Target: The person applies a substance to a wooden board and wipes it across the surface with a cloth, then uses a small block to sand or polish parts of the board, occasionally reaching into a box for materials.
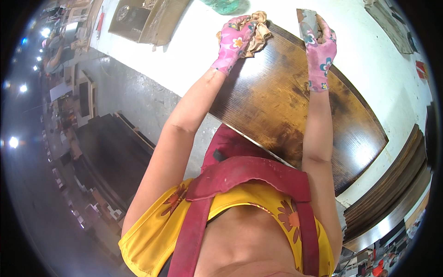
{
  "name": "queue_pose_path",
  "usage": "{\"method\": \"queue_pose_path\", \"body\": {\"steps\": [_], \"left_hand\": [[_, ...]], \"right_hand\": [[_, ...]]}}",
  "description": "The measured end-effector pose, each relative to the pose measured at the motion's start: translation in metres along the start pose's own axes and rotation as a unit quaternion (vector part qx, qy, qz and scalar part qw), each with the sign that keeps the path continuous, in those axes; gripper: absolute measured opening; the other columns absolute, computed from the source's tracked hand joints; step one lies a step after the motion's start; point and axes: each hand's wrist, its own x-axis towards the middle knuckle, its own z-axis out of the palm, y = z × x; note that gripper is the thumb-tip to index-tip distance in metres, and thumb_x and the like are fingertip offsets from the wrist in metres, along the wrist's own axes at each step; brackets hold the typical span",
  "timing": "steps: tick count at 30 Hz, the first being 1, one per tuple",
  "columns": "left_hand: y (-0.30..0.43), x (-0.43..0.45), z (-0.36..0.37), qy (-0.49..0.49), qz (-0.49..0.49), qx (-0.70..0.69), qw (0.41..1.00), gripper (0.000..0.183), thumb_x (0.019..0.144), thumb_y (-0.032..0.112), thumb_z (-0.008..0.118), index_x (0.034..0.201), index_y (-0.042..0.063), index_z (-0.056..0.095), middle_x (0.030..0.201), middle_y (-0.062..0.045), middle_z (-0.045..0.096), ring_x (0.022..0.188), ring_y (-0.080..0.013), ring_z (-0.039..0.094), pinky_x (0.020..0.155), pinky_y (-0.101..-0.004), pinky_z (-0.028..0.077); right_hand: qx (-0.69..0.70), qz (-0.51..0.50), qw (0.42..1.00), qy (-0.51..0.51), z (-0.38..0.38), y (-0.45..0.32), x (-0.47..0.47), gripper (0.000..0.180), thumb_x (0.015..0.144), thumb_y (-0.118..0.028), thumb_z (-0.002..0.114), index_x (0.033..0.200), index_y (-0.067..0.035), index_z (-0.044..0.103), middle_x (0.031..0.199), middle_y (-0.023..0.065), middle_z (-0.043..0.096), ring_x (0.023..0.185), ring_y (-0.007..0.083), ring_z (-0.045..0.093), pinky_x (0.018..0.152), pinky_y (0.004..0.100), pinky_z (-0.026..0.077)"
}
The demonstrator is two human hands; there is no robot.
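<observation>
A wood-grain panel [270, 100] with a glossy brown finish lies on the white worktable [193, 62] before me. My left hand [236, 38], in a pink flowered glove, grips a crumpled tan cloth [256, 38] at the panel's far left corner. Over the panel's far edge, my right hand [320, 45] wears a matching glove. Its fingers are closed around a flat scraper or putty knife [307, 21] with a grey, stained blade. Most of the scraper's grip is hidden by the glove.
An open cardboard box [142, 20] sits at the far left, beside a red-handled tool [100, 21]. A green translucent container [225, 5] stands at the back. Stacked dark panels [387, 187] lie on the right. More dark boards [107, 152] are low on the left, and a person [57, 57] is farther off.
</observation>
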Motion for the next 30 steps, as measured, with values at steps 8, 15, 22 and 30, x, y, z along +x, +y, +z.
{"method": "queue_pose_path", "body": {"steps": [8,15,22,30], "left_hand": [[0.0,-0.126,-0.068,0.049,-0.062,0.085,0.993,0.031,0.082,0.01,0.068,0.11,-0.002,0.06,0.1,-0.01,0.066,0.089,-0.0127,0.06,0.079,-0.0256,0.049],[-0.014,-0.248,-0.136,0.076,-0.152,0.0,0.985,0.028,0.083,0.002,0.065,0.11,-0.003,0.059,0.106,-0.009,0.063,0.093,-0.0124,0.059,0.082,-0.0254,0.049],[0.053,-0.236,-0.159,-0.019,-0.097,0.108,0.989,0.029,0.075,0.006,0.07,0.103,0.001,0.064,0.104,-0.009,0.064,0.098,-0.0203,0.06,0.089,-0.033,0.048],[0.044,-0.152,-0.03,-0.301,0.365,0.203,0.857,0.026,0.065,0.022,0.072,0.089,0.013,0.068,0.108,-0.007,0.062,0.101,-0.0256,0.058,0.079,-0.0388,0.047]], "right_hand": [[-0.045,-0.047,0.998,-0.009,0.004,0.009,0.0,0.043,0.081,-0.023,0.068,0.123,-0.018,0.059,0.102,0.0086,0.06,0.089,0.0197,0.06,0.079,0.0311,0.051],[-0.06,-0.057,0.997,0.0,0.006,0.009,-0.005,0.044,0.08,-0.025,0.069,0.123,-0.019,0.059,0.101,0.0094,0.059,0.089,0.02,0.061,0.078,0.0323,0.051],[-0.137,-0.114,0.984,-0.003,0.004,0.01,-0.006,0.049,0.08,-0.031,0.069,0.126,-0.022,0.056,0.101,0.0107,0.058,0.083,0.0192,0.062,0.066,0.0295,0.057],[-0.344,-0.041,0.918,-0.192,0.009,-0.058,-0.028,0.056,0.082,-0.049,0.061,0.13,-0.022,0.051,0.107,0.0147,0.059,0.079,0.023,0.065,0.06,0.034,0.059]]}}
